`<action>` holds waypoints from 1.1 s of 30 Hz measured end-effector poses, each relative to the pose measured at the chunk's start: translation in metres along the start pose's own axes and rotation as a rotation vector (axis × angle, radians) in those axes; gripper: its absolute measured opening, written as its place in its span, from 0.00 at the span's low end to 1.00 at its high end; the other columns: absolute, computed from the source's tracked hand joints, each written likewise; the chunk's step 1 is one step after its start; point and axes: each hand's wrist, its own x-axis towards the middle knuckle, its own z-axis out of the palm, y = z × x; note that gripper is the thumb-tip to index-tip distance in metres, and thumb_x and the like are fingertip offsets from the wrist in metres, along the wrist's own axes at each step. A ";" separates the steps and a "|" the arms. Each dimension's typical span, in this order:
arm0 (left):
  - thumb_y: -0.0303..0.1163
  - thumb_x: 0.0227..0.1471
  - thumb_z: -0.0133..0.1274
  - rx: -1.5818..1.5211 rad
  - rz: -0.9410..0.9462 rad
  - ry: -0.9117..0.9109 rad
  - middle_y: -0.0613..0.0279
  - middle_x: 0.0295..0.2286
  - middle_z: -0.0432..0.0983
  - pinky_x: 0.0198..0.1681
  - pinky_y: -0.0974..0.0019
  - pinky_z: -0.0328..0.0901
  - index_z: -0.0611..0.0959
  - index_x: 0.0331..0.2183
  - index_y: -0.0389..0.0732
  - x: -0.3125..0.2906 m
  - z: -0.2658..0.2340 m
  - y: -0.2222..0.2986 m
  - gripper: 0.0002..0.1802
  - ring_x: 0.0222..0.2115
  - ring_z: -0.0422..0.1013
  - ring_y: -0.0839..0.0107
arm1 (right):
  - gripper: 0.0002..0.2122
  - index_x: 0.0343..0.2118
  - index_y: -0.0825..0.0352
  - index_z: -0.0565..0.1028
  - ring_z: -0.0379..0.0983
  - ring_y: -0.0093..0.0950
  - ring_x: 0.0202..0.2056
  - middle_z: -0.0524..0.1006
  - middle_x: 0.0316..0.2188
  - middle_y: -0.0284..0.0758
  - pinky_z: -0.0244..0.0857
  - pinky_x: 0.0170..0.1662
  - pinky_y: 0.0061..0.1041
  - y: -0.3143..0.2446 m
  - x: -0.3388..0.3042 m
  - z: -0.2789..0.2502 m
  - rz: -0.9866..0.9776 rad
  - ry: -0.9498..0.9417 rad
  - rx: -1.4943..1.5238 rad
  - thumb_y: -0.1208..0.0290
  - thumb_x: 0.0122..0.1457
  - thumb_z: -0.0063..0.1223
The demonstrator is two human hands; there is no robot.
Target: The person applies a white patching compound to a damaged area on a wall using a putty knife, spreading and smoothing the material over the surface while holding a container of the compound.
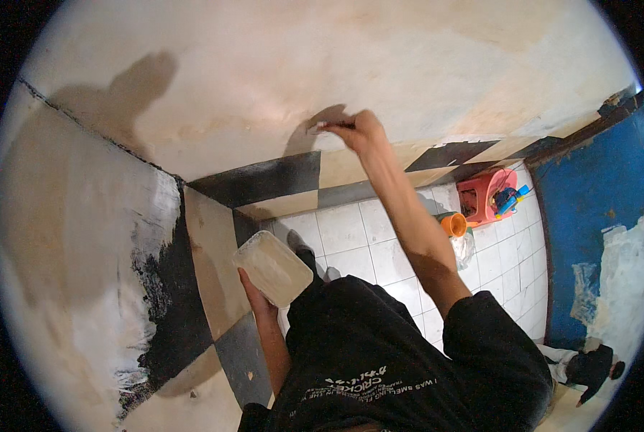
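My left hand (259, 294) grips a rectangular, round-cornered whitish plastic tub (308, 275) by its near left side. Cream-coloured residue or paste shows in the tub. With my arm stretched forward, my right hand (364, 131) is up at the cream wall (423, 65), its fingers pinched together. A small pale thing (320, 127) shows at the fingertips; its kind is too small to make out. The wall here is patchy in tone, just above a band of black and cream squares (264, 178).
The left wall (70, 216) carries white smears over black paint. On the white tiled floor (343, 227) stand a pink plastic stool (469, 193) with blue and yellow things by it and an orange container (453, 225). Right are a blue panel (588, 194) and another person (588, 371).
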 end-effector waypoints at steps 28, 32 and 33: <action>0.62 0.54 0.35 -0.003 -0.001 0.033 0.53 0.54 0.58 0.54 0.56 0.58 0.58 0.57 0.41 -0.008 -0.001 0.015 0.41 0.53 0.60 0.57 | 0.12 0.39 0.92 0.60 0.68 0.41 0.42 0.67 0.39 0.55 0.67 0.52 0.32 -0.054 -0.107 0.050 -0.061 0.110 0.416 0.82 0.60 0.33; 0.60 0.54 0.37 -0.059 0.029 -0.015 0.53 0.53 0.60 0.52 0.54 0.61 0.59 0.56 0.42 -0.007 -0.002 0.009 0.38 0.51 0.61 0.55 | 0.15 0.45 0.93 0.50 0.62 0.54 0.48 0.59 0.46 0.64 0.59 0.56 0.46 -0.049 -0.129 0.023 -0.034 0.237 0.434 0.86 0.56 0.26; 0.60 0.54 0.36 -0.041 0.028 0.019 0.53 0.53 0.59 0.53 0.55 0.60 0.59 0.56 0.41 -0.003 -0.006 0.005 0.39 0.52 0.60 0.56 | 0.15 0.44 0.93 0.50 0.63 0.54 0.47 0.59 0.46 0.64 0.59 0.56 0.46 -0.032 -0.117 -0.003 0.014 0.252 0.389 0.86 0.56 0.25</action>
